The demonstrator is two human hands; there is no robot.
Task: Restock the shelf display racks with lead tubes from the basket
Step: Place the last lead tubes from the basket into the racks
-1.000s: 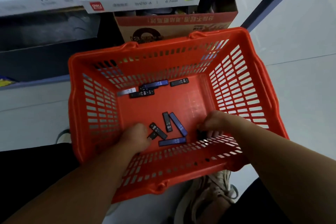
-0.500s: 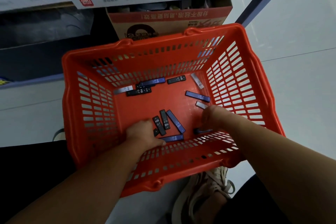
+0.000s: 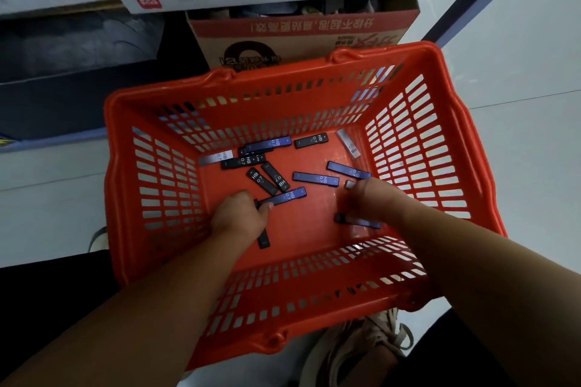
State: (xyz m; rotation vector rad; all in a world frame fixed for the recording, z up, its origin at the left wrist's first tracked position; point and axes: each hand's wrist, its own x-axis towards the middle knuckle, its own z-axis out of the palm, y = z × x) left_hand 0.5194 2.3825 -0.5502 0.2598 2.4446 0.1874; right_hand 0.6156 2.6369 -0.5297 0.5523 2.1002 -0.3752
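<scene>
Bare forearms run to the left hand (image 3: 242,217) and right hand (image 3: 374,198), both ungloved. Just below the near rim of the basket (image 3: 298,67) is a beige lace-up sneaker (image 3: 355,352) with pale laces. Dark, near-black trousers (image 3: 37,292) flank the basket's near corners. A second shoe's pale edge (image 3: 96,237) shows at the basket's left.

Orange slatted basket (image 3: 121,135); black, blue and silver lead tubes (image 3: 316,178) scattered flat on its bottom.
</scene>
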